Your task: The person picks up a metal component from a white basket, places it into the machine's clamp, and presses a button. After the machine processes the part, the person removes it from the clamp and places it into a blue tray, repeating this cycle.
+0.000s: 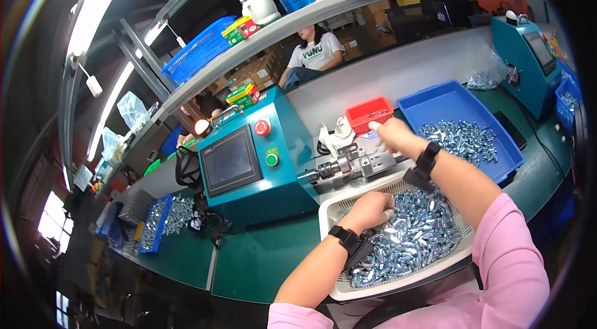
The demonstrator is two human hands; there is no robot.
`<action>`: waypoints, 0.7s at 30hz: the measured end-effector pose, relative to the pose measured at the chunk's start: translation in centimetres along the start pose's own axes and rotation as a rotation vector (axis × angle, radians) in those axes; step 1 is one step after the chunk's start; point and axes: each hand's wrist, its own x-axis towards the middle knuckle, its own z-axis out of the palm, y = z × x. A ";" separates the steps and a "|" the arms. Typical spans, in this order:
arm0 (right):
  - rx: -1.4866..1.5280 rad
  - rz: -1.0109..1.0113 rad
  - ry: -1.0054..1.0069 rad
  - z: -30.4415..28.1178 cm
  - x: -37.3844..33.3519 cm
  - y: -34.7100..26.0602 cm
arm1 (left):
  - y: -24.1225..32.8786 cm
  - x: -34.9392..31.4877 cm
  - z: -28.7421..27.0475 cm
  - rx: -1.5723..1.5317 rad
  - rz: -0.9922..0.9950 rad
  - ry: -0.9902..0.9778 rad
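Note:
My left hand is over the near left part of a cream plastic basket filled with shiny metal parts. Its fingers are curled together, and whatever they hold is hidden. Farther off, my right hand is raised beside a metal clamping fixture, near a red tray. Its fingers are bent closed, with one digit pointing left; I cannot make out anything in them. Left of the fixture, a chuck sticks out from a teal machine with a dark screen.
A blue tray of small metal parts lies right of the red one. White gloves rest behind the fixture. A metal shelf crosses overhead. Another teal machine stands far right. Beyond the divider sits a person.

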 end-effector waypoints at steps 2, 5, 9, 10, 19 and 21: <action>0.151 0.021 -0.025 1.6 -0.8 0.2 | 0.4 0.0 -0.2 -0.012 -0.008 -0.021; 0.182 -0.181 -0.010 3.1 -1.3 1.7 | 1.1 0.1 -0.1 -0.061 0.039 0.040; -0.247 -0.440 0.275 2.4 -1.0 2.7 | 1.9 0.2 -2.0 -0.004 0.040 0.194; -0.236 -0.425 0.281 2.0 -0.6 2.9 | 1.7 0.6 -2.9 -0.001 0.042 0.175; -0.092 -0.331 0.193 1.3 -0.5 2.4 | -2.0 4.3 -7.3 0.322 -0.133 0.565; -0.084 -0.301 0.171 1.3 -0.3 2.5 | -2.5 4.0 -7.0 0.381 -0.207 0.528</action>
